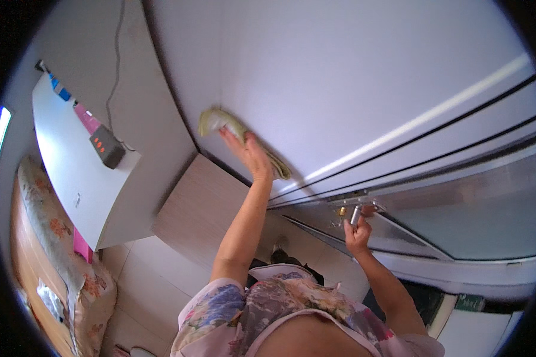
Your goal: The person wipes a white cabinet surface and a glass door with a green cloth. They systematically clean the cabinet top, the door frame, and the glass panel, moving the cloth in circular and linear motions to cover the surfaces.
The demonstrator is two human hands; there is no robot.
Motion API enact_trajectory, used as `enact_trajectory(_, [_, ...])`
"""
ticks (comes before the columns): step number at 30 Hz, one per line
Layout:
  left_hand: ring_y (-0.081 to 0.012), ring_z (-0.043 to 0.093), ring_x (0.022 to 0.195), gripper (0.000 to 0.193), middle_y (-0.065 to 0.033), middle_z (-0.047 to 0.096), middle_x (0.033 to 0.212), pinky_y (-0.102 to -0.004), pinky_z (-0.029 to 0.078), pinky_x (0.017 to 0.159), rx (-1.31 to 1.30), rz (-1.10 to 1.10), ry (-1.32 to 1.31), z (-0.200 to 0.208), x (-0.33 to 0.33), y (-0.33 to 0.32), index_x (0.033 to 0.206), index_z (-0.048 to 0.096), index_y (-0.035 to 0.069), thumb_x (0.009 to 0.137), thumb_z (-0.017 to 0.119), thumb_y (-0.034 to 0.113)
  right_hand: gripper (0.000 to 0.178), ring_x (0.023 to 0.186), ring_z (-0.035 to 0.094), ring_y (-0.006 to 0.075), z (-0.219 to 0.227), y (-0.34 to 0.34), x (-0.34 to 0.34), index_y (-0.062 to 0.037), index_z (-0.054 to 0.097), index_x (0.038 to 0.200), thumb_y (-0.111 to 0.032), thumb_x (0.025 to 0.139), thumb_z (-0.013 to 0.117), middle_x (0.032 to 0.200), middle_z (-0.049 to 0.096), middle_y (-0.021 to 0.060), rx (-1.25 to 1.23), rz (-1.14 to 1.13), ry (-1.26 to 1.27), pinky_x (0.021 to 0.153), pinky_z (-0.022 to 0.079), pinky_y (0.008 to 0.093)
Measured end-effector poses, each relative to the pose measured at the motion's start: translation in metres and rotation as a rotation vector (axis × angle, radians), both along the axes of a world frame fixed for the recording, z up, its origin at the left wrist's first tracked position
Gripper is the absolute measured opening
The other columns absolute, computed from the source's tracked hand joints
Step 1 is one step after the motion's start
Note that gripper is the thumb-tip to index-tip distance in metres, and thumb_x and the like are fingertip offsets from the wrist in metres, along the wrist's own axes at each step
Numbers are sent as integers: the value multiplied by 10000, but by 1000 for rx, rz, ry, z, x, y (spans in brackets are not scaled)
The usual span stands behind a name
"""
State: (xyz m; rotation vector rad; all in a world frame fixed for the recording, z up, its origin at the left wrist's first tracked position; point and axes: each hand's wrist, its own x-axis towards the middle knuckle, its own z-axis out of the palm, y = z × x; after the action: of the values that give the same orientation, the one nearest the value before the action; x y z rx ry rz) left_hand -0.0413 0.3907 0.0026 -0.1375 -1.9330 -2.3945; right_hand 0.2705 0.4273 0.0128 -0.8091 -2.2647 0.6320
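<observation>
Far left: a bed [71, 268] with flower-patterned cover. Next, a white furniture unit [74, 166]; a grey power strip [106, 149] with orange spots sits at its edge. Light-wood box [193, 199] beyond. Yellow-green cloth [223, 124] lies against the white panel [339, 77], under the person's left hand [253, 157], its fingers extended and pressing it flat. Right hand [357, 235]: fingers curled around 1 silver handle [355, 215]. Lower right, a dark green box [470, 303]; pale marks too small to read.
</observation>
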Motion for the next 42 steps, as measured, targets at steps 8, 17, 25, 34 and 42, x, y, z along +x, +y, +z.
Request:
enact_trajectory(8, [-334, 76, 1324, 629, -195, 23, 1436, -405, 84, 1066, -106, -244, -259, -22, 113, 2, 1387, 65, 15, 879, 384, 204, 293, 412, 412, 230, 5, -2, -4, -87, 362, 601, -77, 716, 632, 490, 357, 77, -8, -22, -2, 409, 322, 311])
enact_trajectory(17, [-357, 247, 1187, 477, -215, 232, 1274, -400, 178, 1006, -248, -399, 546, 21, 134, -8, 1204, 369, -43, 737, 470, -27, 249, 428, 421, 260, -1, 3, 2, -66, 404, 622, -132, 716, 625, 490, 413, 90, 10, 17, -25, 429, 322, 356])
enact_trajectory(25, [-295, 301, 1171, 507, -148, 260, 1283, -323, 250, 976, 460, -494, 13, -3, 141, 15, 1215, 406, 5, 725, 469, -109, 238, 441, 477, 290, -5, 7, 5, -99, 389, 643, -122, 711, 616, 510, 415, 92, 4, 54, -61, 431, 359, 372])
enact_trajectory(34, [-417, 204, 1243, 392, -192, 284, 1323, -596, 92, 1005, -348, -497, 922, -30, 97, 14, 1103, 551, 119, 728, 600, 224, 201, 415, 452, 279, -5, 6, 6, -81, 416, 670, -106, 708, 611, 493, 390, 75, -57, 36, -55, 429, 367, 365])
enact_trajectory(42, [-403, 195, 1213, 298, -223, 293, 1279, -527, 154, 987, -169, -298, 627, 10, 99, 21, 971, 565, 60, 693, 604, 160, 227, 418, 434, 271, -4, 9, 3, -87, 385, 629, -79, 706, 598, 479, 366, 79, -21, 65, -39, 443, 367, 352])
